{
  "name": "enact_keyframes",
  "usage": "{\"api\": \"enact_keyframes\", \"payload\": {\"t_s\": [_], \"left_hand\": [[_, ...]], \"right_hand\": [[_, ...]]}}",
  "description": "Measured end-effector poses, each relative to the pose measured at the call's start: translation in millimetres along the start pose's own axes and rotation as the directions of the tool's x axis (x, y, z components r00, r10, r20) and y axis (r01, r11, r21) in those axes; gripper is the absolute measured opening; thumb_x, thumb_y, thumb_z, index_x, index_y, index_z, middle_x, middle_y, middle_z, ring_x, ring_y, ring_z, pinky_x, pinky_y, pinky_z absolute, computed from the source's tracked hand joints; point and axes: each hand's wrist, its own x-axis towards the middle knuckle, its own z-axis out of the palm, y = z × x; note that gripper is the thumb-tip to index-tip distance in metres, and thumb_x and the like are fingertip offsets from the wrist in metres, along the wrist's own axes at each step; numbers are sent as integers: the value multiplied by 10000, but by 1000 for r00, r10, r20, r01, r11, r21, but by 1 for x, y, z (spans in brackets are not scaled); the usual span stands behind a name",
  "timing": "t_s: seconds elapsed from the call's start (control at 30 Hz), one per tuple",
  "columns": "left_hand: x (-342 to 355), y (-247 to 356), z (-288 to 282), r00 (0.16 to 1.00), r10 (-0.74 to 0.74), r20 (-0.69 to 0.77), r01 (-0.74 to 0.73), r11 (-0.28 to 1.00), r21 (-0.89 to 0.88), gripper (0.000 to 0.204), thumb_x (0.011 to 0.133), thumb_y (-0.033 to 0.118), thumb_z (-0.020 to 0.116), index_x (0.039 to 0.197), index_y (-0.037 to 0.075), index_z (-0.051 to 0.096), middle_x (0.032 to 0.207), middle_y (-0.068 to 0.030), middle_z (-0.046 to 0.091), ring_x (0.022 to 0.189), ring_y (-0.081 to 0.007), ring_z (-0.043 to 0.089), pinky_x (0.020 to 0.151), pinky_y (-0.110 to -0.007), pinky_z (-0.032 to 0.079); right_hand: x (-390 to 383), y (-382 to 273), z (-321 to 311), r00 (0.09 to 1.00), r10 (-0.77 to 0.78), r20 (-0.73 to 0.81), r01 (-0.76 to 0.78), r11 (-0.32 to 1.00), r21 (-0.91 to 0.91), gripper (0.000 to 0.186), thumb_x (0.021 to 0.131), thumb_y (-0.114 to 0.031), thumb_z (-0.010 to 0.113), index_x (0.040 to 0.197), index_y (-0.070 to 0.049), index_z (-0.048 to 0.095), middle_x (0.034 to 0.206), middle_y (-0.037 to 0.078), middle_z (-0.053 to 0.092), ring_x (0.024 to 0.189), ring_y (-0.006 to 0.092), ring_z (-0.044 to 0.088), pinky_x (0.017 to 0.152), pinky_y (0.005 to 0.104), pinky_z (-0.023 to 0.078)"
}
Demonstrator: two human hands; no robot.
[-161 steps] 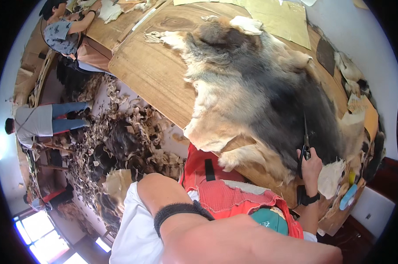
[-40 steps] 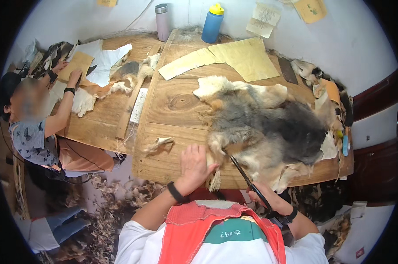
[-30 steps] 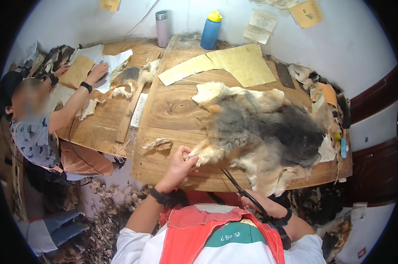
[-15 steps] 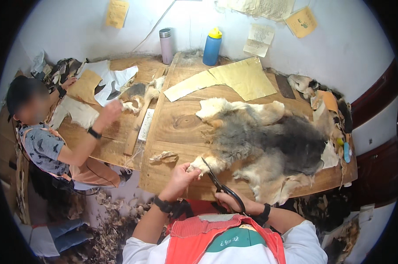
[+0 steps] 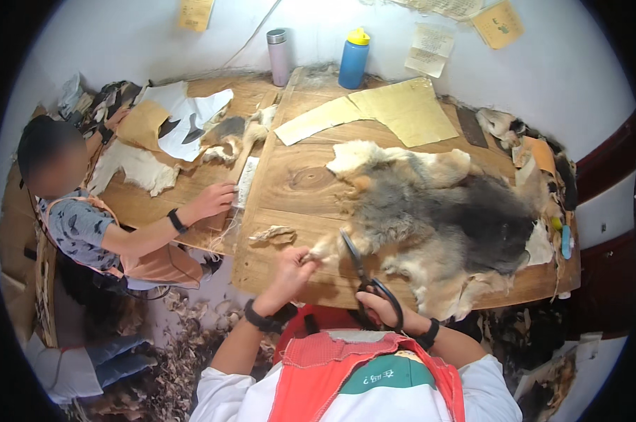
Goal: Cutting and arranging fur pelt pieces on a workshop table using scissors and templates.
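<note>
"Fur (image 5: 430, 211) lies on the table (image 5: 300, 179). Why does the left hand (image 5: 290, 273) pinch its thin end?"

"Maybe so it stays tight. The right hand (image 5: 380, 308) grips black scissors (image 5: 361, 271), with the blades across that end; I can't tell if they touch."

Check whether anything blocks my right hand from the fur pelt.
Only the scissors in the right hand, their blades over a narrow left end of the fur pelt. Nothing else visible intervenes; the left hand pinches that end's tip, left of the blades.
</note>
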Motion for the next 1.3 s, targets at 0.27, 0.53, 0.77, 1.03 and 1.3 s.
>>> {"api": "enact_keyframes", "payload": {"t_s": [0.27,0.53,0.77,1.03,1.3], "left_hand": [[-42,29,-61,907,409,-100,-105,450,887,219,693,-18,627,910,13,633,1082,-190,640,1035,-360,582,850,-433,475],[-147,49,-102,913,324,-247,32,548,836,482,714,156,790,1139,-8,633,926,-127,691,857,-300,680,789,-363,531],[-96,48,-65,929,174,-327,-40,925,379,223,858,109,699,1027,-30,658,767,-79,671,687,-102,613,630,-257,493],[-16,15,11,942,317,-110,-267,906,328,274,869,191,701,1037,-19,649,823,-108,659,691,-156,619,627,-299,503],[51,10,55,953,294,-69,-258,910,323,554,833,267,706,1242,-42,495,1186,-233,533,1099,-350,543,948,-407,449]], "right_hand": [[-28,-8,-24,978,-139,-155,95,962,-257,284,910,-271,632,733,-59,566,609,11,566,504,87,507,453,261,377],[-66,4,-56,793,-315,-521,125,922,-368,171,853,-159,671,770,-61,558,604,-50,495,521,63,466,464,253,368],[-54,18,-115,628,-535,-564,22,737,-675,270,785,-164,758,766,-13,535,581,5,449,597,71,477,523,299,369],[-66,32,-186,362,-624,-692,-427,549,-719,343,748,-236,786,895,-24,560,822,256,629,816,469,590,668,470,457],[-72,111,-252,221,-628,-746,-454,610,-649,306,829,-234,733,979,-19,576,829,249,636,813,437,614,683,481,444]]}}
